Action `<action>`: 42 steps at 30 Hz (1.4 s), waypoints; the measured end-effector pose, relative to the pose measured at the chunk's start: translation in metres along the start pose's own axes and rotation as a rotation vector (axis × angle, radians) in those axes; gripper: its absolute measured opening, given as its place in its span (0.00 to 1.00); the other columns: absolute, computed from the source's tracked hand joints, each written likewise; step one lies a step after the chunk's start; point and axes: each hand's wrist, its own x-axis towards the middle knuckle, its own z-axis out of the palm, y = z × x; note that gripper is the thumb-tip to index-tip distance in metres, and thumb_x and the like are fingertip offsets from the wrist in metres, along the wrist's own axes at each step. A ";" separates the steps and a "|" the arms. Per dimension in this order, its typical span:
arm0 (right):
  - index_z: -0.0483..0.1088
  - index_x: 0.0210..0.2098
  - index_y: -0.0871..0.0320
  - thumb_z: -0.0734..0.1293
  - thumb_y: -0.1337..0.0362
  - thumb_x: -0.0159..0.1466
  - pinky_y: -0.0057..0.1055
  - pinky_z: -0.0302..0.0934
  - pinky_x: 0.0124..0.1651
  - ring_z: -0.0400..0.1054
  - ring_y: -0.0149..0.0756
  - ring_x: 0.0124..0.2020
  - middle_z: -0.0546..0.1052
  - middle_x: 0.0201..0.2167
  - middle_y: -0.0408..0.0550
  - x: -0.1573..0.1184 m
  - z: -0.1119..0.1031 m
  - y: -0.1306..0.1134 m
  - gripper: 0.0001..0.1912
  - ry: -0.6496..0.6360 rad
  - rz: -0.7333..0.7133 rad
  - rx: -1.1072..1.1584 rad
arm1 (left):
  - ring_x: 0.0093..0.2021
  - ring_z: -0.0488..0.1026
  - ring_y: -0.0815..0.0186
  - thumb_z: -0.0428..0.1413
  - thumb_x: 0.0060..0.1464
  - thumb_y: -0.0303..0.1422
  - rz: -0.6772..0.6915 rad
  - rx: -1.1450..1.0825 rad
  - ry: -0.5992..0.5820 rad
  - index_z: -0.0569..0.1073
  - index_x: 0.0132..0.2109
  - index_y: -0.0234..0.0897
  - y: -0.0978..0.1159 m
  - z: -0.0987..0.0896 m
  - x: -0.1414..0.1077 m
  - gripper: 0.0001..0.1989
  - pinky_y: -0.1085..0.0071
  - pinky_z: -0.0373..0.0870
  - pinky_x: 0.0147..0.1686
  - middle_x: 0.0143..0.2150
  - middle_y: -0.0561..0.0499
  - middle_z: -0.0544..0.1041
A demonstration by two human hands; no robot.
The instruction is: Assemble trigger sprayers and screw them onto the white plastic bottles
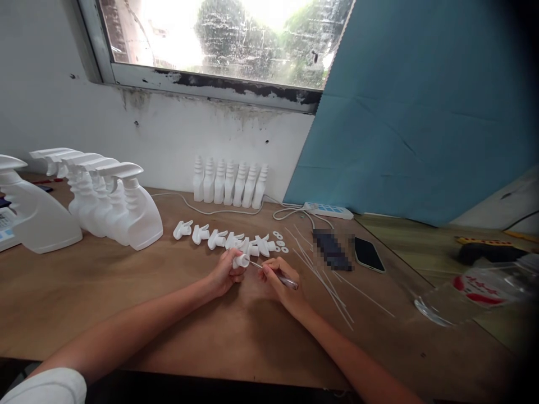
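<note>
My left hand is closed around a white spray trigger head, its round collar turned towards my right hand. Between the fingers of my right hand is a thin screwdriver with a clear, pinkish handle. Its slim metal shaft points left and its tip is at the collar's opening; whether it touches the inside I cannot tell. Just beyond my hands lies a row of white trigger heads. Several small white washers are scattered at the row's right end.
White spray bottles stand at the left, and smaller ribbed bottles line the wall. Thin plastic tubes lie right of my hands, near a phone. A power strip with cables sits behind; a large clear bottle is far right.
</note>
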 end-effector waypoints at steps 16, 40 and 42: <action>0.61 0.26 0.55 0.61 0.62 0.66 0.29 0.62 0.30 0.66 0.31 0.25 0.71 0.25 0.42 0.000 -0.002 -0.013 0.12 -0.142 0.026 0.089 | 0.14 0.42 0.80 0.54 0.42 0.34 -0.097 0.162 -0.049 0.62 0.29 0.36 0.004 0.000 -0.006 0.09 0.81 0.34 0.13 0.19 0.62 0.56; 0.76 0.33 0.55 0.60 0.57 0.66 0.39 0.65 0.50 0.72 0.42 0.47 0.79 0.43 0.50 0.020 -0.036 -0.010 0.15 0.410 0.058 -0.020 | 0.16 0.53 0.79 0.60 0.50 0.40 0.069 0.058 -0.040 0.59 0.36 0.39 0.002 0.001 -0.012 0.17 0.81 0.45 0.16 0.26 0.60 0.63; 0.76 0.32 0.56 0.63 0.56 0.63 0.36 0.68 0.42 0.74 0.42 0.42 0.78 0.44 0.50 0.027 -0.047 0.002 0.13 0.491 0.164 0.112 | 0.19 0.58 0.77 0.59 0.50 0.38 0.108 0.060 -0.057 0.59 0.37 0.40 0.003 0.000 -0.017 0.16 0.80 0.50 0.18 0.29 0.59 0.66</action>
